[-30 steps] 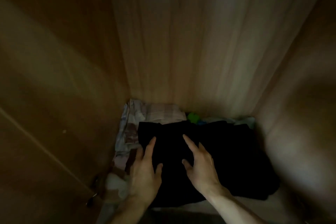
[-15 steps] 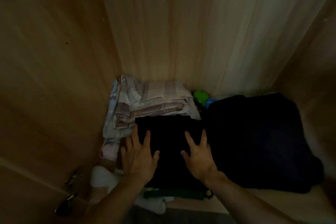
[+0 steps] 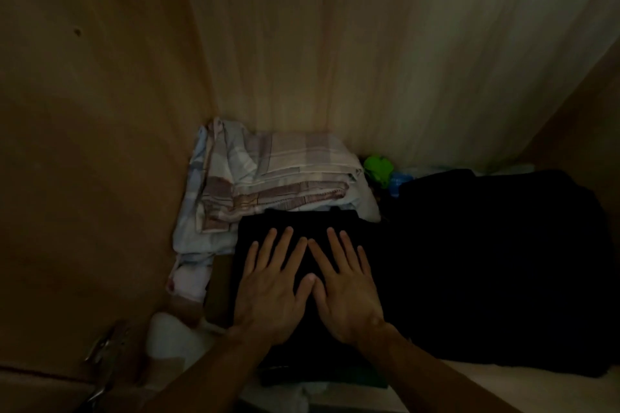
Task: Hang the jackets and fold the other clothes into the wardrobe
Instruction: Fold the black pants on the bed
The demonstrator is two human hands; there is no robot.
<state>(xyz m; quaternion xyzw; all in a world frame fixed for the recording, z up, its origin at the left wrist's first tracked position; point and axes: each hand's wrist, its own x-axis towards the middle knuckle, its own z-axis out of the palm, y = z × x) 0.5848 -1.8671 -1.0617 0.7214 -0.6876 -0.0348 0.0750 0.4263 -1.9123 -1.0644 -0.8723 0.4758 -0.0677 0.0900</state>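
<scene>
A folded black garment (image 3: 295, 225) lies on a stack at the front left of the wardrobe shelf (image 3: 486, 375). My left hand (image 3: 271, 288) and my right hand (image 3: 345, 285) press flat on top of it, side by side, fingers straight and thumbs almost touching. A larger dark folded garment (image 3: 496, 261) lies to the right on the same shelf. Behind the black garment sits a folded plaid cloth pile (image 3: 278, 181) in pale pink and blue. A green edge (image 3: 362, 379) shows under the black stack.
The wardrobe's left wall (image 3: 94, 144) and back wall (image 3: 369, 43) close in tightly. A bright green item (image 3: 377, 168) and a blue item (image 3: 399, 179) sit at the back. A metal hinge (image 3: 104, 355) is at the lower left beside white cloth (image 3: 174, 335).
My hands have moved closer together on the black garment, with fingers now straighter and thumbs nearly meeting. The view has shifted slightly closer.
</scene>
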